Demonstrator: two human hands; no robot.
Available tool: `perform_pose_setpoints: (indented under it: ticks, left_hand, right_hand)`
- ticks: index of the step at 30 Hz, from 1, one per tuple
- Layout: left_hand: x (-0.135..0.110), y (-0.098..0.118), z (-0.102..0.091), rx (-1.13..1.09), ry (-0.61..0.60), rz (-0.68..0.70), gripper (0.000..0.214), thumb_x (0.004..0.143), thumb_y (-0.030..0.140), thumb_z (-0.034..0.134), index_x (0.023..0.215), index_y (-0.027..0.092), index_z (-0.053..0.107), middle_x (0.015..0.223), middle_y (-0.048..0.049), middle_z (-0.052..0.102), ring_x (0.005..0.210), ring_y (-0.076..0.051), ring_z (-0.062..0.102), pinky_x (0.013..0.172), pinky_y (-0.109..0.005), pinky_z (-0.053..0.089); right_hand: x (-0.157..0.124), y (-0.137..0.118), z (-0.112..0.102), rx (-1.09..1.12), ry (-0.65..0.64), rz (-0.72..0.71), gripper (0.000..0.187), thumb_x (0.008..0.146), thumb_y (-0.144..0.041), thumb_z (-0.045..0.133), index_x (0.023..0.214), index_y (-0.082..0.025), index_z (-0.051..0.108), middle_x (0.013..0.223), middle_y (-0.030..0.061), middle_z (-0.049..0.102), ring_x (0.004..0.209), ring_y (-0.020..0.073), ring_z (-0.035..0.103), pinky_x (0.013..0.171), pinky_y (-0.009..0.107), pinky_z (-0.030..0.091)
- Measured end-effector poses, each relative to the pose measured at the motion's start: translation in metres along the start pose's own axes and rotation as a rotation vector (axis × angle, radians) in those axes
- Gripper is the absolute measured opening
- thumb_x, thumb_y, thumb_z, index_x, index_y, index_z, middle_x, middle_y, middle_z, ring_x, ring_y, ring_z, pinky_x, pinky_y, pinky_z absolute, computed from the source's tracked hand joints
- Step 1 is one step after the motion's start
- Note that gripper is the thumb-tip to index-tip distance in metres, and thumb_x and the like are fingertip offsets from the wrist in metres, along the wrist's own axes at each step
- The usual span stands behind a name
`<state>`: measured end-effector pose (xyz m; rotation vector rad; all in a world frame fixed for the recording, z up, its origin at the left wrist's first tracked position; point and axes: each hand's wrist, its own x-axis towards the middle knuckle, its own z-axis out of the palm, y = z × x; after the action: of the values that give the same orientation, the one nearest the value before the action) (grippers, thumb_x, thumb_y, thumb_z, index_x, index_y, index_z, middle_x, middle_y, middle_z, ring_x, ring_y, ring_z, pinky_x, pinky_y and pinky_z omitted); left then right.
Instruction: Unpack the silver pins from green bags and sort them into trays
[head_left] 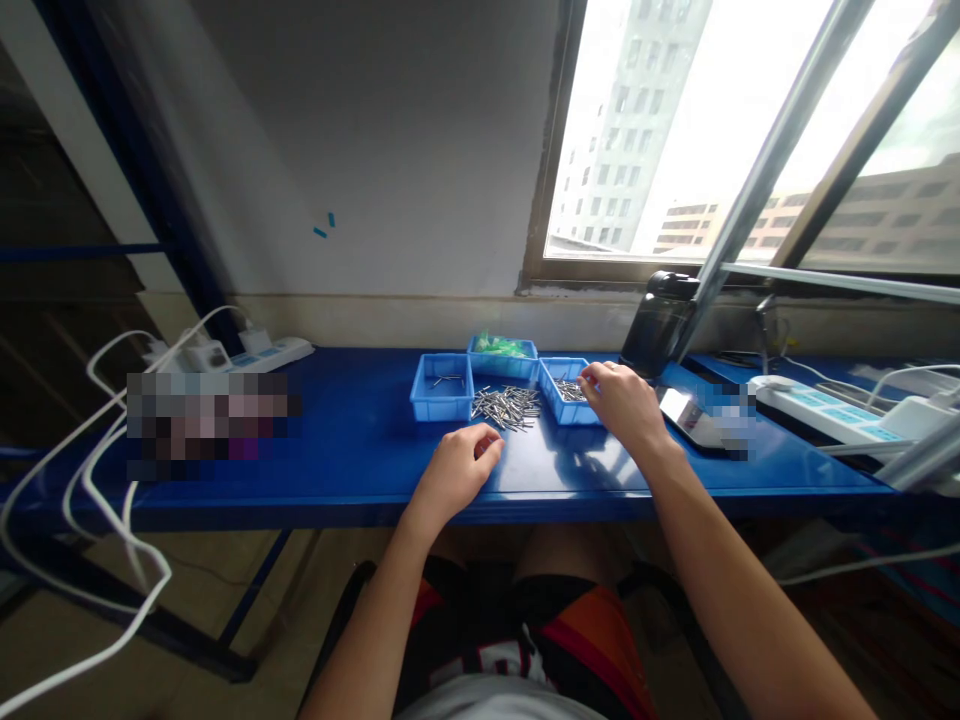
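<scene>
A loose pile of small metal pins (506, 406) lies on the blue table (352, 440) between two small blue trays. My left hand (459, 468) rests on the table just in front of the pile, fingers curled and pinched; what it holds is too small to see. My right hand (621, 398) reaches over the right blue tray (564, 392), which holds several pins, with fingertips pinched at its rim. The left blue tray (442, 387) holds a few pins. A third blue tray (502, 352) behind them holds green parts.
A white power strip (259, 353) with white cables lies at the left. A black device (660, 322) stands against the window sill at the right, beside a small white device (690, 415) and another power strip (832, 412). A slanted metal bar crosses the window.
</scene>
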<state>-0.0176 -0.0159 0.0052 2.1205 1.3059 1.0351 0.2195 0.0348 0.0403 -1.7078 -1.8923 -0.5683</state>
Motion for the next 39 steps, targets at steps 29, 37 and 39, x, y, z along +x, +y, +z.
perform_pose_setpoints:
  ticks: [29,37,39]
  left_hand:
    - [0.005,-0.01,0.004,0.098,0.143,-0.137,0.022,0.084,0.034,0.047,0.079,0.02,0.064,0.077,-0.0036,0.068,0.071,-0.018,0.061,0.065,-0.026,0.042]
    - [0.003,-0.006,0.003,0.123,0.026,-0.061,0.022,0.083,0.033,0.049,0.089,0.021,0.066,0.087,-0.0046,0.069,0.084,-0.021,0.061,0.073,-0.028,0.044]
    - [0.003,-0.004,0.002,0.145,-0.014,-0.032,0.022,0.083,0.032,0.048,0.084,0.021,0.066,0.087,-0.0045,0.068,0.085,-0.021,0.061,0.075,-0.028,0.044]
  right_hand:
    - [-0.012,-0.079,0.015,0.087,-0.317,-0.325,0.025,0.092,-0.019,0.038,0.086,-0.015,0.062,0.087,0.0118,0.067,0.082,0.0221,0.064,0.066,0.026,0.044]
    - [-0.038,-0.054,0.001,0.466,-0.325,-0.459,0.02,0.092,-0.023,0.042,0.089,-0.018,0.061,0.086,0.0063,0.063,0.079,0.0172,0.059,0.069,0.025,0.043]
    - [-0.047,-0.051,0.002,0.583,-0.319,-0.394,0.02,0.092,-0.024,0.042,0.088,-0.018,0.061,0.086,0.0054,0.063,0.078,0.0161,0.059,0.07,0.025,0.043]
